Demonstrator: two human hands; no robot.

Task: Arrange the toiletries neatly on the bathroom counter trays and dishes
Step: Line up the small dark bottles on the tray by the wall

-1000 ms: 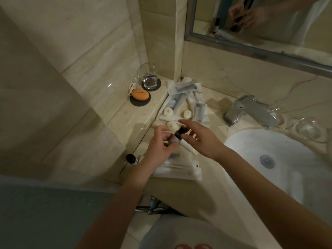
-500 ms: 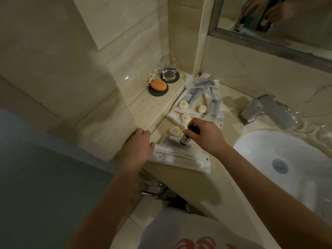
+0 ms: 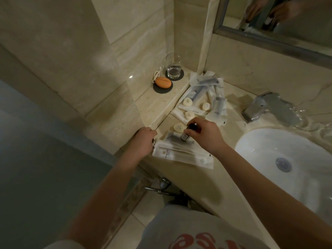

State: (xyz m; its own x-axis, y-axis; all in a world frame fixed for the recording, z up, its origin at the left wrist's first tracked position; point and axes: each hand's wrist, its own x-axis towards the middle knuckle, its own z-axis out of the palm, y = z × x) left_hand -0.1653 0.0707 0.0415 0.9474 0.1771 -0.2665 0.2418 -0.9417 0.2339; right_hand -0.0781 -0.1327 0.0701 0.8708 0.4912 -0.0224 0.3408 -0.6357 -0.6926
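My right hand (image 3: 204, 134) grips a small bottle with a black cap (image 3: 187, 134), standing it upright on flat packets near the counter's left end. Long white packets (image 3: 183, 156) lie just in front of it. Several round white wrapped soaps (image 3: 179, 127) are scattered behind the bottle, and a heap of clear wrapped items (image 3: 206, 87) fills the corner. My left hand (image 3: 143, 141) is curled over the counter's left edge beside the long packets. What is under its fingers is hidden.
On the raised ledge, a glass of water (image 3: 173, 66) stands on a dark coaster and an orange oval (image 3: 163, 82) lies on a dark round dish (image 3: 168, 90). A chrome tap (image 3: 265, 106) and white basin (image 3: 269, 151) are to the right, below a mirror (image 3: 269, 38).
My left hand let go of the bottle and moved left to the counter's edge. My right hand brought the bottle down onto the packets. The view shifted left.
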